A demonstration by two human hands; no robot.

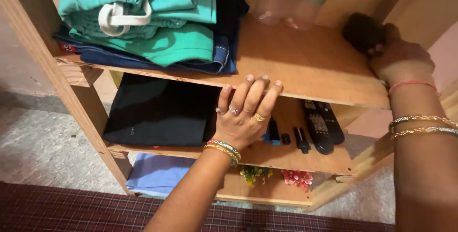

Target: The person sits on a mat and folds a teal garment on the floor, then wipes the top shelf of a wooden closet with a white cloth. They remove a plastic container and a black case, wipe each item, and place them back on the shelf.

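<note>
My left hand (244,111) grips the front edge of the upper wooden shelf (305,65), fingers curled over the board, with rings on the fingers and bangles at the wrist. My right hand (400,59) rests at the shelf's right end, closed around a dark round object (363,32) that looks like a brush or a ball of hair; I cannot tell which. Folded green and dark blue clothes (157,26) are stacked on the left of the same shelf.
Two clear plastic jars (286,5) stand at the back of the upper shelf. The middle shelf holds a black folded cloth (160,110), two remote controls (323,126) and small dark items. Below lie a light blue cloth (157,172) and artificial flowers (298,177). A checked mat (71,210) covers the floor.
</note>
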